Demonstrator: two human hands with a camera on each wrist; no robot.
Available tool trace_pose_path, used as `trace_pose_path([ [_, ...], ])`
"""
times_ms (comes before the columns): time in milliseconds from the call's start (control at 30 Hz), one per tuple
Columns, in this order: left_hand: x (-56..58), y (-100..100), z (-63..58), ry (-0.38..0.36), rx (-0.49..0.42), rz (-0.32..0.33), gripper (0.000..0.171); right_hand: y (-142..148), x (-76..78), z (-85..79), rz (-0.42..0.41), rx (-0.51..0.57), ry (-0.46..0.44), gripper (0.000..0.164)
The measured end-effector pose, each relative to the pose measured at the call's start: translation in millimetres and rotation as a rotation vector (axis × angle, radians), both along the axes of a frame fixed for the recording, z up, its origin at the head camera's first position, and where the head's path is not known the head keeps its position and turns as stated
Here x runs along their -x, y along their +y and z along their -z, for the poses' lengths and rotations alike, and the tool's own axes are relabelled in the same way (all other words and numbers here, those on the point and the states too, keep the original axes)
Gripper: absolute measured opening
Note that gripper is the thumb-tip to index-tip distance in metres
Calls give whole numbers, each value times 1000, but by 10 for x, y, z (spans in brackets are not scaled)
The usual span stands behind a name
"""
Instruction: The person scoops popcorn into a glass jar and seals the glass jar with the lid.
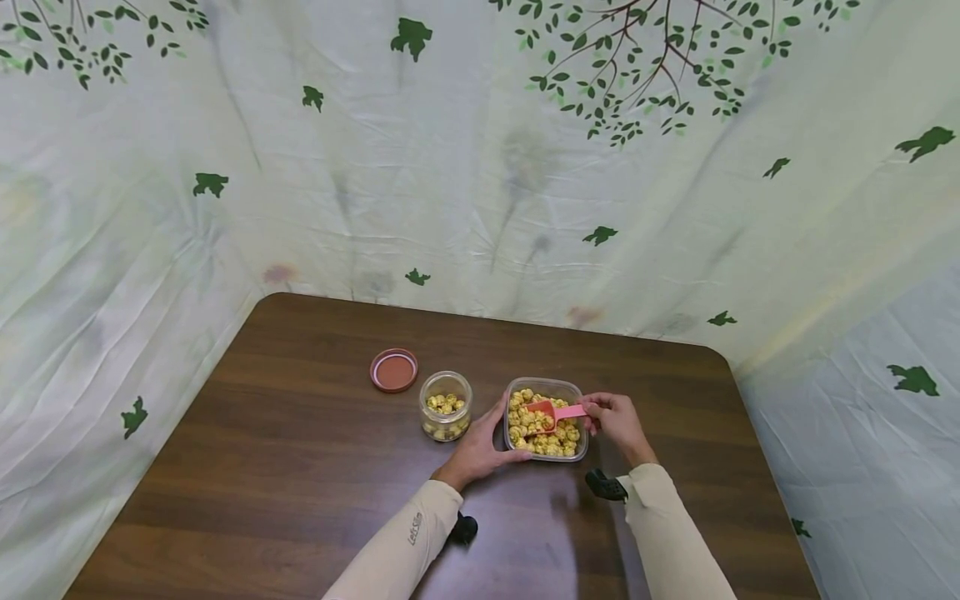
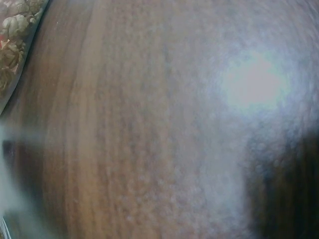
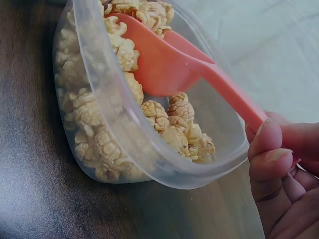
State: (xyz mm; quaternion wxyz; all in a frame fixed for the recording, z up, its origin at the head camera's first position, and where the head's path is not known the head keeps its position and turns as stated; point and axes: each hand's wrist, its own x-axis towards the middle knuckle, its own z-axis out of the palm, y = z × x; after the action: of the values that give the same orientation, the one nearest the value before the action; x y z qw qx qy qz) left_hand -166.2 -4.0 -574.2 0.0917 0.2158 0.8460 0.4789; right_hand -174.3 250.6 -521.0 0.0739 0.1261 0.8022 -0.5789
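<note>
Where the brown table spreads beneath everything, work gathers right of centre. Left hand, thumb and fingers spread wide, holds the clear plastic tub at its near left corner: thumb along the near side, fingers along the left. Good brace; worth keeping firm, since a light tub would probably slide under a push from the right. Right hand, just beyond the tub's right side, closed narrow in a pinch near the handle's end. Glass jar stands upright left of the tub, lidless, partly filled. Round lid lies on the table, beyond and left of the jar. Pink scoop sits inside the tub, handle out to the right, bowl among the popcorn; how full, cannot tell. For a clean load, best slide the bowl low under the pieces, then level it before lifting; a tilted rise likely spills. Gentle pressure advised: pieces look crumbly.
</note>
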Motion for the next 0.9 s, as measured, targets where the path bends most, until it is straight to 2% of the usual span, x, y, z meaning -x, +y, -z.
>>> trace_pose_path([
  [267,16,3,35,37,9,1,108,13,-49,-5,60,40,-11,22],
  [500,18,-2,39,28,2,2,108,-10,-62,14,53,24,25,20],
  [633,17,-3,24,22,4,1,108,-15,-56,27,78,32,20,20],
  [900,12,-4,25,27,3,3,108,37,-58,84,124,128,17,23],
])
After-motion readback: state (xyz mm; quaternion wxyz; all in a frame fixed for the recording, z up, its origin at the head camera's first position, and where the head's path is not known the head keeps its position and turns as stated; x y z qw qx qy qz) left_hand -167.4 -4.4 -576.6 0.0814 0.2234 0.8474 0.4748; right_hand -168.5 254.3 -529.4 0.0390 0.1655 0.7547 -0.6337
